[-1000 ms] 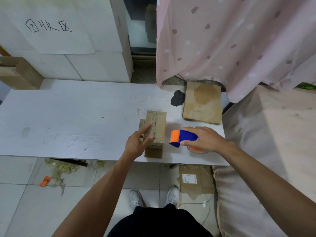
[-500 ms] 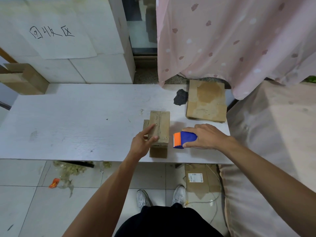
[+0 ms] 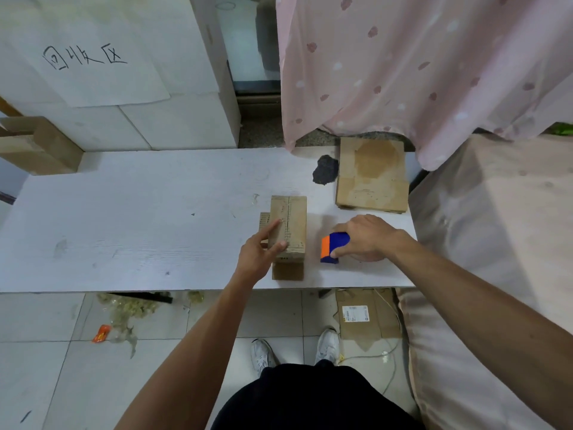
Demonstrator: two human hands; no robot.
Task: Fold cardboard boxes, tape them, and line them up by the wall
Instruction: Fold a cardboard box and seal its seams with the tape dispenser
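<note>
Your left hand (image 3: 263, 254) lies open, its straight fingers resting on top of the small cardboard box (image 3: 291, 221). Your right hand (image 3: 367, 238) is curled round the blue and orange tape dispenser (image 3: 331, 247), which sits on the board just right of the box without touching it.

The pink spotted curtain (image 3: 403, 72) hangs over the far right corner of the white tabletop (image 3: 124, 212). On the white wall block behind the table, a paper sheet (image 3: 102, 76) bears the handwritten characters 回收区. An open brown carton (image 3: 40, 147) stands at the table's far left end against that wall.

A flat stack of cardboard (image 3: 372, 178), stained on top, lies at the far right of the table, with a dark patch (image 3: 325, 170) beside it.

The small box stands near the front edge, towards the right. Its two top flaps meet in a seam down the middle. One flap sticks out flat towards you and another pokes out on the left. The print on its near end is too small to read.

On the floor under the table's right end lies a flattened carton (image 3: 372, 324) with a white shipping label, unreadable. An orange wrapper (image 3: 101, 333) lies on the tiles at left.
</note>
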